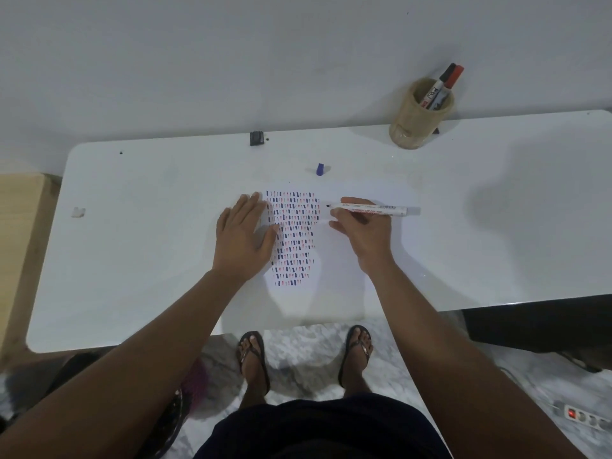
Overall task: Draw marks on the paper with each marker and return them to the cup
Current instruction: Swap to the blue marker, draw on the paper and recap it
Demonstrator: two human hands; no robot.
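Observation:
A sheet of paper (347,260) lies on the white table (132,243), filled with rows of short blue and red marks (293,236). My left hand (243,236) rests flat on the paper's left side, fingers spread. My right hand (362,226) grips an uncapped white marker (381,209), held almost level, its dark tip pointing left just right of the marks. A blue cap (320,169) stands on the table beyond the paper. A tan cup (419,115) at the back right holds two markers, one black-capped (442,84) and one red-capped (454,77).
A small black clip (256,138) sits at the table's far edge, and a small white scrap (78,212) lies at the left. A wooden surface (20,243) adjoins the left side. A power strip (586,419) lies on the floor at lower right.

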